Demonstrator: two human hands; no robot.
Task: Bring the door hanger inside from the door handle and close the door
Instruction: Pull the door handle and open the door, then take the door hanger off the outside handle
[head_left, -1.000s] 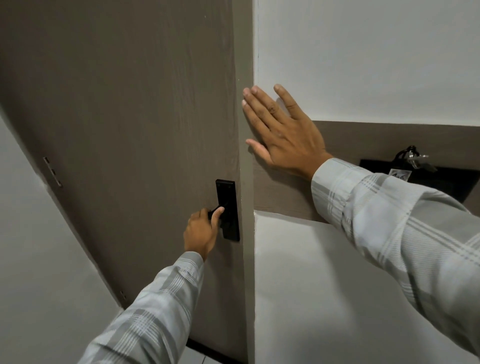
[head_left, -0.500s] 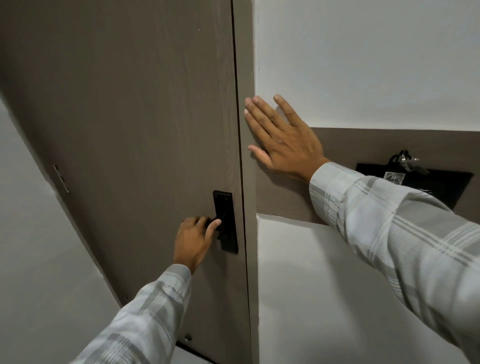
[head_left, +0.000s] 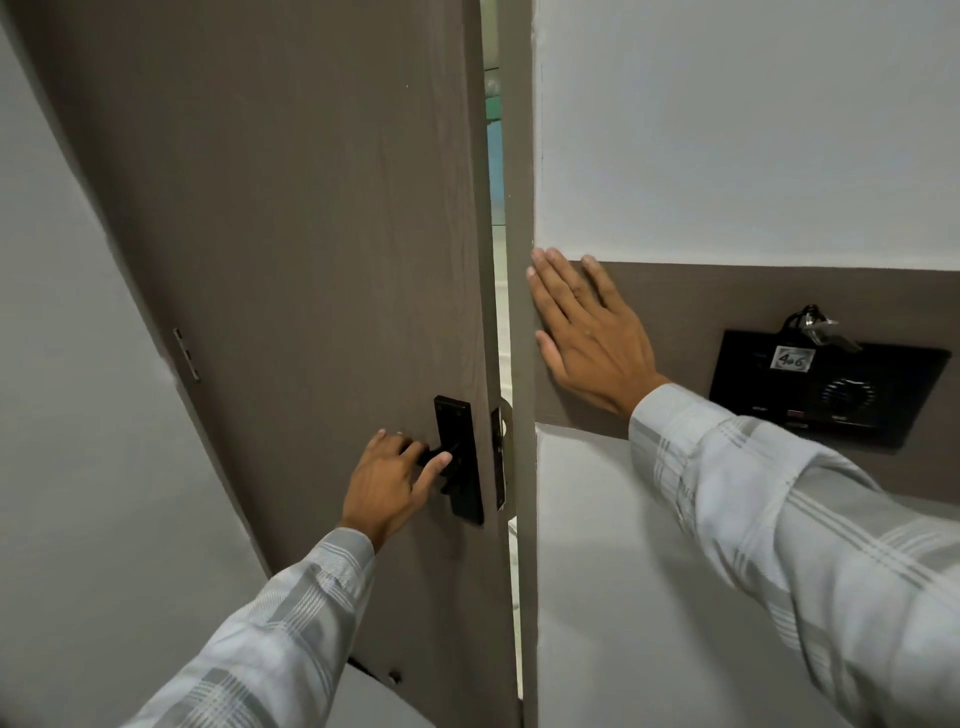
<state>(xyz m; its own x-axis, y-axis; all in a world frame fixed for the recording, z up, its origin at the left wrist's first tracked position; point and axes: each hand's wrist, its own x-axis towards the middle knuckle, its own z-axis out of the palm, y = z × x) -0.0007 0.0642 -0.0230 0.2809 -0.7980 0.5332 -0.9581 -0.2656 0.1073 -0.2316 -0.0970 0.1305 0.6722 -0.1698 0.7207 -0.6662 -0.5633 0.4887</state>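
Observation:
The brown door (head_left: 291, 218) stands slightly ajar, with a narrow gap (head_left: 497, 249) between its edge and the frame (head_left: 519, 312). My left hand (head_left: 387, 480) is closed around the black door handle (head_left: 460, 460) on its black plate. My right hand (head_left: 587, 332) lies flat, fingers spread, on the brown wall panel beside the frame. No door hanger is in view; the outer side of the door is hidden.
A black wall panel (head_left: 826, 389) with a "406" label and a key hanging in it sits on the wall to the right. White wall (head_left: 727, 130) fills the right side, another white wall (head_left: 62, 415) the left. Door hinges (head_left: 187, 353) show at left.
The door was shut in the earlier frames; now it has swung inward a little and a gap shows at the latch edge. My left hand stays on the handle, my right on the wall.

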